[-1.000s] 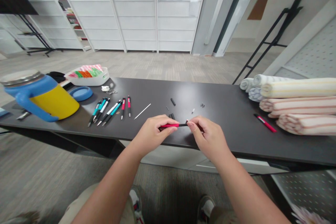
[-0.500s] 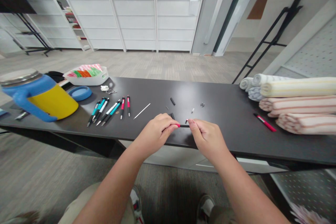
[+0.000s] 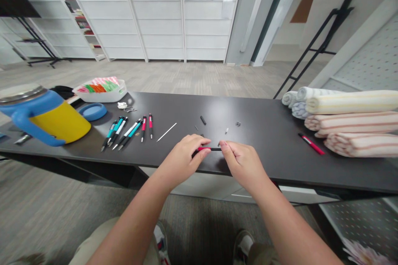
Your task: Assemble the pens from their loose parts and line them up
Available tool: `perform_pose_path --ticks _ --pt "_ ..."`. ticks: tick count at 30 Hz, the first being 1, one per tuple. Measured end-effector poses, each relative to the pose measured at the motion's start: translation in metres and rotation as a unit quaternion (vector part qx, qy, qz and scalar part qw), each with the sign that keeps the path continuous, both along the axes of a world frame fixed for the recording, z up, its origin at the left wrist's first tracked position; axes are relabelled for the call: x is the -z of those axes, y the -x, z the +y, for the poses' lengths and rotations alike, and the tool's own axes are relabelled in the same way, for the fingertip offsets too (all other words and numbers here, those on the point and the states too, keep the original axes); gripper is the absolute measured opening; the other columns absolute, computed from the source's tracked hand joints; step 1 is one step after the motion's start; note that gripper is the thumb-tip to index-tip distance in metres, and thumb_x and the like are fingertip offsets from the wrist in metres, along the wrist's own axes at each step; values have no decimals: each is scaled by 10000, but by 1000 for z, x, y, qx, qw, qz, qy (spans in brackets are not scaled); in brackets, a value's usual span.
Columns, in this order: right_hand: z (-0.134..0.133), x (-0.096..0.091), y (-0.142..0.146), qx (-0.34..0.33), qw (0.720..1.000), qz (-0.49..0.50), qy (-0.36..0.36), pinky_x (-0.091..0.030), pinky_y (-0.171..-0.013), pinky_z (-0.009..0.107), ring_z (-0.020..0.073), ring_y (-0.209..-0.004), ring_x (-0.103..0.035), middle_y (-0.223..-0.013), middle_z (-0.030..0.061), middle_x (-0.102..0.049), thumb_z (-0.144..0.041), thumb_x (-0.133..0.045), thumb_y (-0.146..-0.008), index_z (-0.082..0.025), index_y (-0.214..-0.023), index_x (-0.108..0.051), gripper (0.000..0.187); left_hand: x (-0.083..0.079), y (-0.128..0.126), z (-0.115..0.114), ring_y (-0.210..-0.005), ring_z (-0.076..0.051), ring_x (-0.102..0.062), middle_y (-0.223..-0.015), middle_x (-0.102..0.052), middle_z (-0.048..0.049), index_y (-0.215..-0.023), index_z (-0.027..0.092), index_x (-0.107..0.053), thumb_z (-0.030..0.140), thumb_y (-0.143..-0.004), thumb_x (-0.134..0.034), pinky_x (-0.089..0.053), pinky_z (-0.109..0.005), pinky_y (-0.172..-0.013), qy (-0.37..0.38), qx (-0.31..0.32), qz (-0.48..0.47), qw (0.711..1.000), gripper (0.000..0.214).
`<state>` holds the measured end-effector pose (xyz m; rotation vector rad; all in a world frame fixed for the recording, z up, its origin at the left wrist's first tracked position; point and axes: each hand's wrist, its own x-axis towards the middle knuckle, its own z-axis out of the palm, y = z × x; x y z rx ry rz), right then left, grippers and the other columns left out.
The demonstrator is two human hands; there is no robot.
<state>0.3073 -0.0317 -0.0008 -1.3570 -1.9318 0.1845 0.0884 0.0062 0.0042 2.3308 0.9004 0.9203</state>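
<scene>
Above the front edge of the dark table, my left hand (image 3: pixel 183 155) is closed on the red part of a pen (image 3: pixel 203 148). My right hand (image 3: pixel 242 161) pinches the black end of the same pen, which lies level between the two hands. Just beyond them rest a small black tube (image 3: pixel 203 120), a tiny spring (image 3: pixel 196 127), a little white piece (image 3: pixel 226 131) and some small dark bits (image 3: pixel 238 124). A thin white refill (image 3: pixel 166 131) lies to the left. Another small dark piece is partly hidden behind my left fingers.
Several teal, white and red pens (image 3: pixel 127 134) lie at the left, near a blue-and-yellow jug (image 3: pixel 66 120), a blue lid (image 3: pixel 92 111) and a white basket (image 3: pixel 108 96). To the right are a red pen (image 3: pixel 311 144) and rolled striped towels (image 3: pixel 354 122).
My left fingers have shifted along the pen, so more of its red part shows between finger and thumb. The right hand keeps its pinch. The view has moved slightly.
</scene>
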Motion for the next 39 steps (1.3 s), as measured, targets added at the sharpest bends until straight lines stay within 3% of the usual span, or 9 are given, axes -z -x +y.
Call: perform_pose_path --ticks 4,10,13,16,19,24,31,35,39 --pt "-1 -1 0 4 1000 -8 1 -266 -574 300 130 -515 -406 -568 -37 -429 -415 -384 -1138 -232 -676 -364 498 -1 -1 1 -1013 -219 -658 -1054 -753 -69 -1042 198 -700 286 -1092 -541 -498 -382 -962 -18 33 26 999 189" --pt "-1 -2 2 -11 1000 -24 -5 -251 -554 308 136 -484 -399 -544 -29 -455 -408 -382 -1134 -239 -644 -361 518 5 -2 -5 -935 -218 -626 -949 -720 -35 -970 213 -652 268 -1030 -657 -482 -356 -860 -17 -27 38 999 81" --pt "-1 -3 2 -1 1000 -21 -7 -253 -553 308 135 -484 -403 -544 -26 -465 -409 -379 -1135 -236 -641 -379 523 4 -4 -7 -978 -240 -644 -1032 -739 -50 -1080 216 -662 353 -991 -722 -489 -385 -895 -24 -34 58 997 174" --pt "-1 -2 2 23 1000 -14 -6 -259 -558 307 133 -489 -414 -545 -26 -466 -429 -372 -1138 -233 -649 -399 528 2 -5 -6 -1106 -268 -653 -1211 -753 -91 -1317 217 -639 361 -1062 -604 -482 -443 -996 -38 -20 68 997 295" --pt "-1 -2 2 30 999 -13 -14 -264 -567 307 132 -497 -431 -548 -27 -458 -439 -365 -1141 -230 -654 -395 531 2 -5 -4 -1079 -251 -660 -1172 -772 -80 -1223 213 -694 301 -1106 -501 -478 -441 -998 -47 -2 79 996 243" --pt "-1 0 3 16 999 -21 -24 -259 -565 310 132 -498 -416 -550 -29 -462 -418 -366 -1143 -231 -655 -389 523 5 -5 -4 -1006 -239 -656 -1061 -774 -59 -1076 218 -700 303 -1043 -639 -481 -410 -929 -55 -30 47 997 110" --pt "-1 0 3 30 999 -23 -21 -269 -566 311 137 -494 -427 -549 -23 -482 -422 -373 -1142 -234 -650 -411 528 0 -5 -6 -1122 -259 -663 -1202 -773 -77 -1221 231 -688 273 -1084 -532 -463 -450 -993 -63 -16 65 996 213" --pt "-1 0 4 19 999 -37 -25 -266 -563 309 137 -492 -410 -552 -21 -483 -406 -367 -1142 -235 -649 -403 523 0 -5 -6 -1056 -250 -669 -1114 -773 -68 -1079 225 -677 265 -1029 -637 -475 -430 -955 -58 -27 49 997 76" --pt "-1 0 4 15 999 -36 -26 -271 -572 305 136 -503 -427 -569 -25 -487 -377 -379 -1141 -233 -668 -417 496 0 -5 -8 -1124 -269 -656 -1203 -755 -89 -1249 223 -648 337 -1024 -657 -472 -451 -990 -52 -39 41 997 252"
